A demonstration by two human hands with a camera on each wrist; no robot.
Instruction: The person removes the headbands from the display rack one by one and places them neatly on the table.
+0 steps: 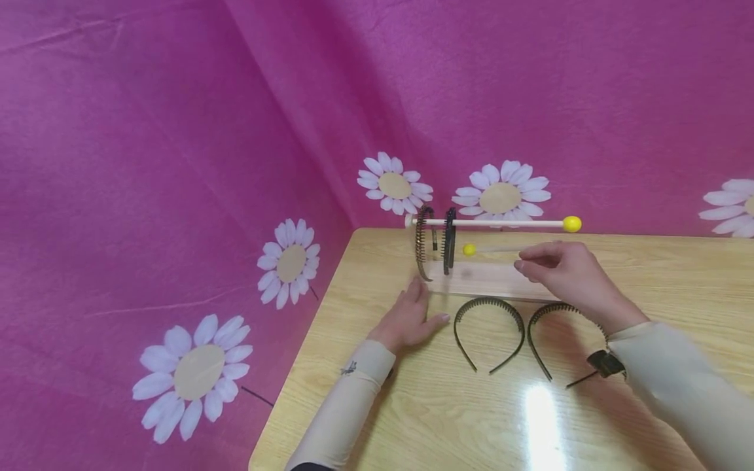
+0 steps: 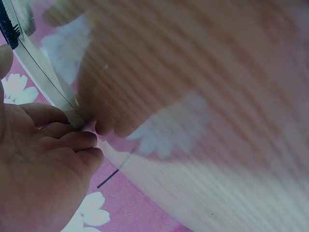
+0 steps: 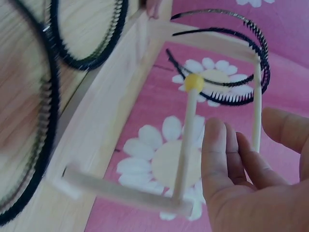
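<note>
A pale wooden stand (image 1: 489, 280) carries an upper rod (image 1: 512, 224) and a lower rod (image 1: 497, 248), each tipped with a yellow knob. A brown toothed headband (image 1: 420, 245) and black headband (image 1: 450, 242) hang near the upper rod's left end. My left hand (image 1: 408, 318) lies by the base's left end, its fingertips at the edge. Beside the lower rod, my right hand (image 1: 562, 271) has its thumb and fingers apart; nothing shows between them in the right wrist view, where the lower knob (image 3: 194, 83) stands beyond the fingertips.
Two dark toothed headbands, a left one (image 1: 489, 302) and a right one (image 1: 533, 320), lie on the wooden table (image 1: 448, 412) before the stand. My right forearm partly covers the right one. Pink cloth (image 1: 501, 98) with white flowers hangs behind and to the left.
</note>
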